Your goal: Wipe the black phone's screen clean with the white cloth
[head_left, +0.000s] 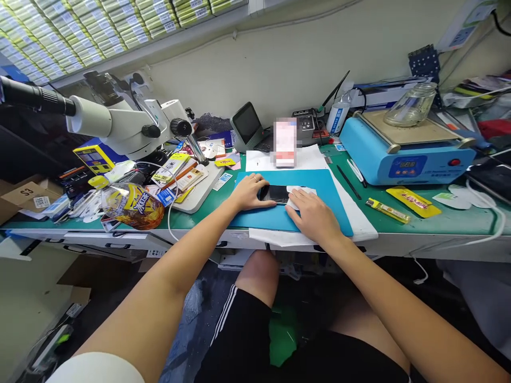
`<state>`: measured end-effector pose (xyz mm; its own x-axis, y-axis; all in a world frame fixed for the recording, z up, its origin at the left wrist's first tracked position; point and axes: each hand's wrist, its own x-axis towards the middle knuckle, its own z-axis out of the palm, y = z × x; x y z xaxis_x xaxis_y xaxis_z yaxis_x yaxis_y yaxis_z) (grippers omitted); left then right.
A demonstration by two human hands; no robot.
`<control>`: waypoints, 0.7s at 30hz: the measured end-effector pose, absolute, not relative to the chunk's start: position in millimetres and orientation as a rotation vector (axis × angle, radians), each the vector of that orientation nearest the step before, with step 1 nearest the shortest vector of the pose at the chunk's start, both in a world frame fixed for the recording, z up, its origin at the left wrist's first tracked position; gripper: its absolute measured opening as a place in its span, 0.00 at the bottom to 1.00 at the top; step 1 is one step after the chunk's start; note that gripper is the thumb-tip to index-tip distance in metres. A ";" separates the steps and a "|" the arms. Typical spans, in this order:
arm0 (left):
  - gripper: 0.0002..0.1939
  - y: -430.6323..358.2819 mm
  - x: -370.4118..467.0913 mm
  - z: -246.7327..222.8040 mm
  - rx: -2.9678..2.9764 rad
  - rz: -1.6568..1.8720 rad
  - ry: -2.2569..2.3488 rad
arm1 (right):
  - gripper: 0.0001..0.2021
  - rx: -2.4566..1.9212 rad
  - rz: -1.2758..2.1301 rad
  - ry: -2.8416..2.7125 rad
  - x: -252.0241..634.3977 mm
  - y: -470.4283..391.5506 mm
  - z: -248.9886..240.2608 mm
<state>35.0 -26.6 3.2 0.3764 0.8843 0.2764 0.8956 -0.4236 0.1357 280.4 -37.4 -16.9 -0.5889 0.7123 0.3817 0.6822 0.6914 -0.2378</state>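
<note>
Fairly bright, even light is falling from outside the frame onto the green desktop (pixel 431 226) and the pale wall (pixel 223 69), while the space under the desk (pixel 315 287) is sinking into deep shadow. Highlights are glinting on the glass jar (pixel 413 106). The wide lens is slanting the shelf edge (pixel 171 42) and stretching the right forearm (pixel 403 308), and coarse pixelation is masking the upright screen (pixel 285 141).

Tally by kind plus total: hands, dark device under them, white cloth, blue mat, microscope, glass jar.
Hands (left hand, right hand): 2
Dark device: 1
White cloth: 1
Blue mat: 1
Microscope: 1
Glass jar: 1
Total: 7
</note>
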 end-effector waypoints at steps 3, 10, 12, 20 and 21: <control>0.32 -27.1 34.9 4.3 -2.575 -0.461 -1.661 | 0.26 -1.083 0.101 -2.436 281.0 -39.6 -16.4; 0.31 -27.9 33.5 4.8 -2.610 -0.460 -1.646 | 0.25 -1.089 0.132 -2.422 281.1 -41.4 -15.8; 0.31 -29.5 33.5 5.5 -2.619 -0.470 -1.635 | 0.24 -1.067 0.131 -2.426 281.9 -41.9 -13.2; 0.31 -30.1 32.7 8.9 -2.672 -0.564 -1.623 | 0.21 -0.905 0.142 -2.495 285.9 -42.4 1.8; 0.31 -29.2 32.0 8.6 -2.682 -0.576 -1.629 | 0.21 -0.901 0.149 -2.489 286.0 -42.0 1.3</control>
<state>32.0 -29.2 8.6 0.4137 0.8668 0.2784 0.8491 -0.4777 0.2255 286.0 -42.0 1.3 -0.6648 0.6269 0.4063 0.5741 0.7767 -0.2591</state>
